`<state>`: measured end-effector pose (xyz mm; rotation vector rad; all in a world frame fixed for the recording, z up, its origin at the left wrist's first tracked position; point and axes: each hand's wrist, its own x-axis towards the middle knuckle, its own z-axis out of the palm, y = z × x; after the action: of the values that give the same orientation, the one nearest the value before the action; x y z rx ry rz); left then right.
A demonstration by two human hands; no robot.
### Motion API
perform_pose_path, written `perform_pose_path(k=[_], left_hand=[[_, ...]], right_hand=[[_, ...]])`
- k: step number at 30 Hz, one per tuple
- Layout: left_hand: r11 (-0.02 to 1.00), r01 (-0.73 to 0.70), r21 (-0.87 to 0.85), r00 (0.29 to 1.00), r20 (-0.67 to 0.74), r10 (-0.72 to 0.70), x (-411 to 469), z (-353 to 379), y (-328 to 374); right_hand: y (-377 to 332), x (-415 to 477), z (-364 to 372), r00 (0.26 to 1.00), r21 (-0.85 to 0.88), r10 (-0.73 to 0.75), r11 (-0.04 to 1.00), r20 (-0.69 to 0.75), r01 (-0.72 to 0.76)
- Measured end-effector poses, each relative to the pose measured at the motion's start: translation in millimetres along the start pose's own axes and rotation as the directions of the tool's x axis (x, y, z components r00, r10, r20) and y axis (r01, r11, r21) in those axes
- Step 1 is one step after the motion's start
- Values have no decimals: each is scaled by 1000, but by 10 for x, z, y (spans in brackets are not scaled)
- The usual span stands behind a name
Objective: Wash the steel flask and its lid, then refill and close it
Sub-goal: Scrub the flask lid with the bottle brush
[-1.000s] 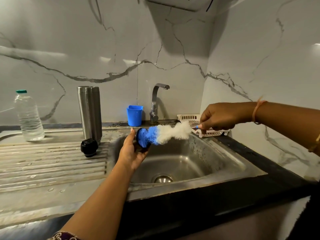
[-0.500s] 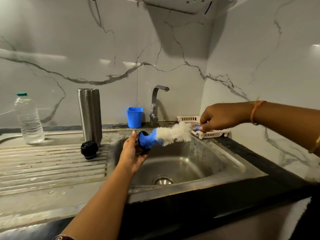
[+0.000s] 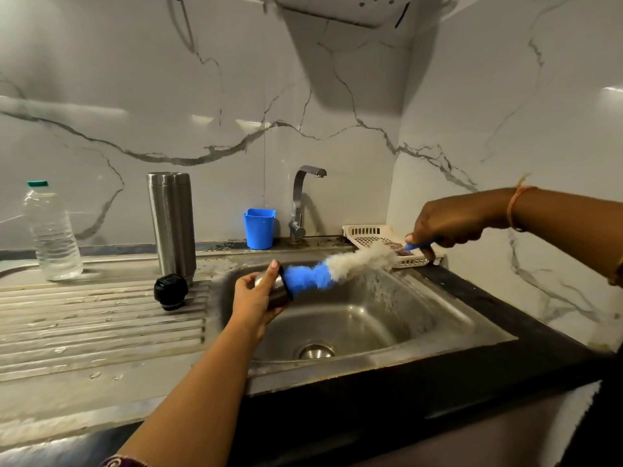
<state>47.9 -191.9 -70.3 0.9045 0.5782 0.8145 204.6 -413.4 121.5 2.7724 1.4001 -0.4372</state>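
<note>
The tall steel flask (image 3: 172, 225) stands upright on the drainboard left of the sink, its top open. A black stopper (image 3: 171, 291) lies on the drainboard at its foot. My left hand (image 3: 259, 298) grips a small steel cup lid (image 3: 278, 291) over the sink's left edge, its mouth facing right. My right hand (image 3: 450, 222) holds the blue handle of a bottle brush (image 3: 337, 266) with blue and white bristles. The blue tip of the brush sits in the lid's mouth.
A steel sink (image 3: 421, 318) lies below the hands, with its tap (image 3: 300, 200) at the back and no water running. A blue cup (image 3: 259, 228) stands beside the tap. A white plastic basket (image 3: 374, 235) is at the back right. A plastic water bottle (image 3: 52, 230) stands far left.
The steel lid has come more into view in my left hand. The brush has slid a little to the right, so less of its blue tip sits inside the lid.
</note>
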Motion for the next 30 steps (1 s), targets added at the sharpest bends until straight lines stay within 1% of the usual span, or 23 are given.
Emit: perform_pose_path(k=[2, 3, 5, 7, 9, 13, 17, 21, 24, 26, 28, 30], left_hand=[[998, -28, 63, 990, -134, 37, 42, -44, -12], [997, -34, 73, 985, -164, 46, 51, -52, -17], [998, -5, 70, 990, -139, 15, 44, -32, -17], [996, 45, 74, 995, -96, -38, 30, -6, -14], [997, 54, 61, 993, -106, -47, 37, -5, -7], [996, 78, -43, 988, -133, -83, 42, -22, 19], [998, 60, 11, 987, -150, -58, 89, -21, -19], [994, 44, 105, 984, -175, -25, 135, -23, -49], [995, 36, 90, 987, -157, -22, 130, -29, -32], [999, 6, 46, 991, -132, 0, 120, -18, -9], [1000, -15, -7, 998, -56, 14, 61, 20, 11], [1000, 5, -25, 1000, 27, -4, -2, 64, 12]], right_hand=[[42, -7, -58, 995, -123, 18, 992, -94, -30], [73, 6, -69, 989, -155, 29, 987, -145, -52], [136, 44, -48, 974, -177, 44, 981, -222, -84], [155, 87, 18, 967, -165, 35, 983, -252, -79], [82, 71, 108, 968, -156, 28, 985, -250, -69], [-110, -44, 269, 969, -164, -14, 986, -245, -27], [-313, -188, 421, 954, -185, -78, 982, -288, 24], [-480, -360, 551, 932, -172, -98, 984, -348, 39], [-611, -460, 650, 947, -209, -102, 977, -306, 37], [-700, -487, 708, 940, -261, -95, 965, -328, 6], [-736, -446, 744, 919, -295, -106, 955, -380, -11], [-749, -404, 770, 905, -283, -117, 959, -408, -4]])
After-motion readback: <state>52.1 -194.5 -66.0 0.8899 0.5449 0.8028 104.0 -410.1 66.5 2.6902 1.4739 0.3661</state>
